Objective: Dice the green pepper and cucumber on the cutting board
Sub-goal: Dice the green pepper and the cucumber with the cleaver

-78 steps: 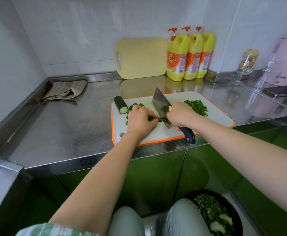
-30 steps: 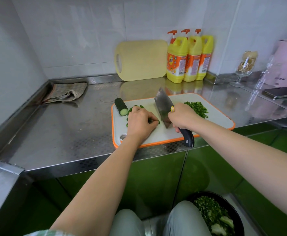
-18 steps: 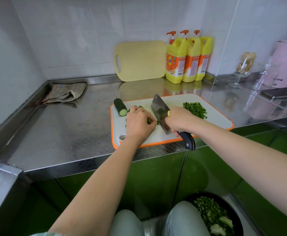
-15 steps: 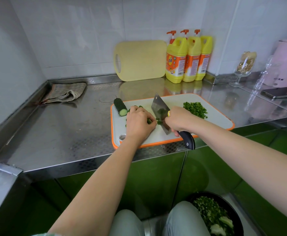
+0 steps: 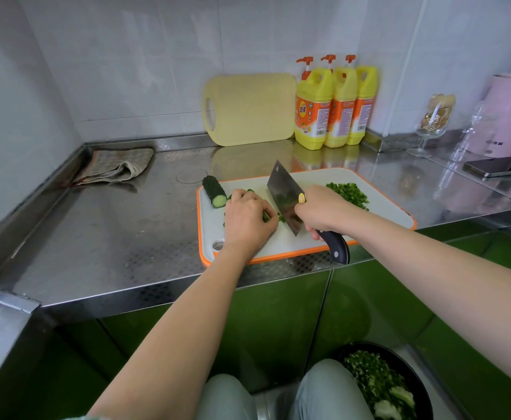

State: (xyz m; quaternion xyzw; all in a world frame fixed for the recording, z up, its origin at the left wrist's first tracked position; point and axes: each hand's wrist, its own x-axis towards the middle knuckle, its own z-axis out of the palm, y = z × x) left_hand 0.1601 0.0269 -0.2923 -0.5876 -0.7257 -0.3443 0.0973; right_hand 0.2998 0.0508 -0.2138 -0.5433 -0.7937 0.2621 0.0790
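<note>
Fingers (image 5: pixel 263 204) of the left hand (image 5: pixel 248 221) pinch cucumber strips (image 5: pixel 266 216) — mostly hidden; right hand (image 5: pixel 320 212) grips the cleaver (image 5: pixel 281 192).

Steel counter (image 5: pixel 111 237) bears cutting board (image 5: pixel 384 207), cloth (image 5: pixel 114 166), detergent bottles (image 5: pixel 336 110), glass (image 5: pixel 429 128)

A: Which markings are legible?

B: None with certainty. The orange labels on the three yellow bottles (image 5: pixel 336 107) carry Chinese characters and fine print, too small to read. The pink appliance (image 5: pixel 508 116) bears a small dark mark, and the cleaver (image 5: pixel 283 195) a yellow sticker; both are unreadable.
</note>
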